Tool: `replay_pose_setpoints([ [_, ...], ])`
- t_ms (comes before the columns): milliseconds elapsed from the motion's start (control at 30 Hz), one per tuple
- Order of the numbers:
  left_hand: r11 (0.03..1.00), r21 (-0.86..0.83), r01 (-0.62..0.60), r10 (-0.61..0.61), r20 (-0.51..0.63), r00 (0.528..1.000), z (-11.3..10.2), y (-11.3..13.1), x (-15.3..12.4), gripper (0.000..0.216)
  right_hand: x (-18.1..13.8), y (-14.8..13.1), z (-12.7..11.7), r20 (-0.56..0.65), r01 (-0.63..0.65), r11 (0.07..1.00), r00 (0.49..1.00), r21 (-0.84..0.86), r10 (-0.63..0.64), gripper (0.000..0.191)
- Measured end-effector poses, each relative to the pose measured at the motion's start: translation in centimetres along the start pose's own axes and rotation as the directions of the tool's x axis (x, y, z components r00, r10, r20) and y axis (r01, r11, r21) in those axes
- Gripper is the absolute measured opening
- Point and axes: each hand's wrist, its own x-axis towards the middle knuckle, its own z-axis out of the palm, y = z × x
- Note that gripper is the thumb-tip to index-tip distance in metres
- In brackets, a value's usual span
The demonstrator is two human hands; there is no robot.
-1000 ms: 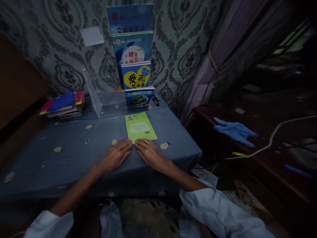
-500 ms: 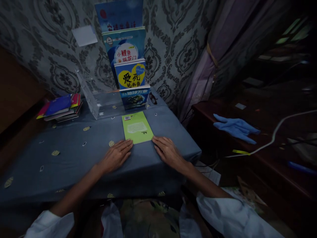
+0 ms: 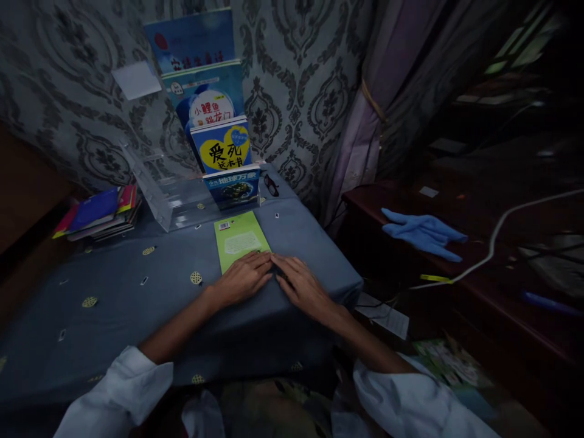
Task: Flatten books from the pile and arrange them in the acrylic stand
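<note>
A light green book (image 3: 241, 234) lies flat on the blue cloth of the table, a barcode at its far left corner. Across its near edge rests my left hand (image 3: 243, 280), fingers stretched out and covering the near right part of the cover. My right hand (image 3: 302, 285) lies at the near right corner, its straightened fingers meeting the fingertips of my left. Neither hand grips anything that I can see. Behind the green book, several picture books, among them a blue one with a yellow heart (image 3: 222, 146), stand in tiers on a clear acrylic rack (image 3: 162, 204).
A pile of books (image 3: 98, 213) lies at the table's left. Dark glasses (image 3: 271, 185) sit right of the rack. On a dark red surface to the right are a blue glove (image 3: 424, 233) and a white cable (image 3: 493, 240). A purple curtain (image 3: 360, 134) hangs behind.
My left hand has slid right from the book's near left corner onto its near right part, beside my right hand. The view has shifted slightly; the book stays in place.
</note>
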Motion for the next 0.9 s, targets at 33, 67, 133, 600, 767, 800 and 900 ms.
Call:
replay_pose_setpoints([
  [33,1.0,-0.009,0.001,-0.001,-0.001,1.0,0.2,-0.2,0.4,0.038,0.0,0.1,0.1,-0.008,-0.008,1.0,1.0,0.004,0.008,0.052],
  [67,1.0,-0.019,0.004,-0.004,-0.001,1.0,0.3,-0.3,0.7,0.038,-0.1,0.2,0.2,-0.014,-0.015,1.0,1.0,0.007,0.015,0.052],
  [133,0.999,-0.043,0.013,-0.013,0.001,1.0,0.4,-0.8,1.2,0.038,-0.2,0.4,0.3,-0.018,-0.027,1.0,0.999,0.013,0.027,0.053],
  [600,0.979,-0.083,0.185,-0.186,-0.009,0.982,1.0,-7.6,4.2,0.048,0.0,-0.3,-0.2,0.01,-0.006,0.994,1.0,-0.112,0.008,0.041],
  [767,0.978,-0.074,0.193,-0.197,-0.037,0.98,1.5,-10.0,5.2,0.046,0.1,-0.5,-0.5,0.018,0.0,0.992,1.0,-0.13,0.002,0.04],
  [800,0.978,-0.068,0.199,-0.203,-0.045,0.978,1.7,-10.5,5.2,0.045,0.1,-0.5,-0.5,0.017,0.001,0.992,1.0,-0.13,0.001,0.04],
  [900,0.957,-0.047,0.288,-0.29,-0.06,0.955,2.0,-12.1,5.1,0.045,0.1,-0.4,-0.5,0.02,0.004,0.991,1.0,-0.131,-0.001,0.04],
])
